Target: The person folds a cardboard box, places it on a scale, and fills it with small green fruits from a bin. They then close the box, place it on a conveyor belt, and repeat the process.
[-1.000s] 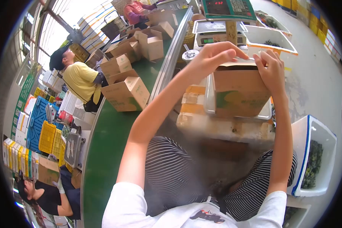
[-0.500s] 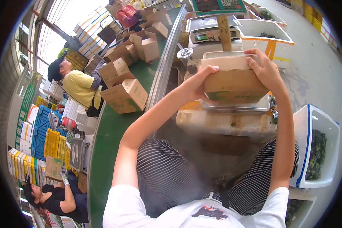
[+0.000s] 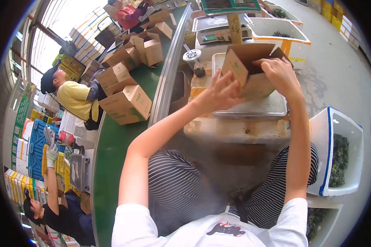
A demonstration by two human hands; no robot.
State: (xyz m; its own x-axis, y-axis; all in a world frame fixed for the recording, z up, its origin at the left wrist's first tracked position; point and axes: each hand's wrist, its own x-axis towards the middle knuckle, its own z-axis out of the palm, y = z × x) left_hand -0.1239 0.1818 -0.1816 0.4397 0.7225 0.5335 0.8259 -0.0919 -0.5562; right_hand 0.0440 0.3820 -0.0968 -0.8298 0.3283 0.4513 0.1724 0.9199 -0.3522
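An open cardboard box [image 3: 257,86] with raised flaps is tilted above a metal tray [image 3: 272,108] on a scale. My right hand [image 3: 279,77] is closed at the box's right side, its curled fingers reaching over the rim. Beside the left flap, my left hand [image 3: 221,94] has its fingers spread, close against the cardboard. The inside of the box is mostly shadowed. Below the tray is a taped foam box [image 3: 235,128].
On my left, a green conveyor [image 3: 123,154] carries several open cartons [image 3: 130,105]. A lidded drink cup [image 3: 191,57] stands left of the tray. White foam boxes [image 3: 336,152] with dark greenery stand at right. Co-workers [image 3: 76,94] are across the conveyor.
The box has turned and lifted, its flaps now standing up with the opening visible. My left fingers have spread. A co-worker at lower left has raised a gloved hand holding a grey object.
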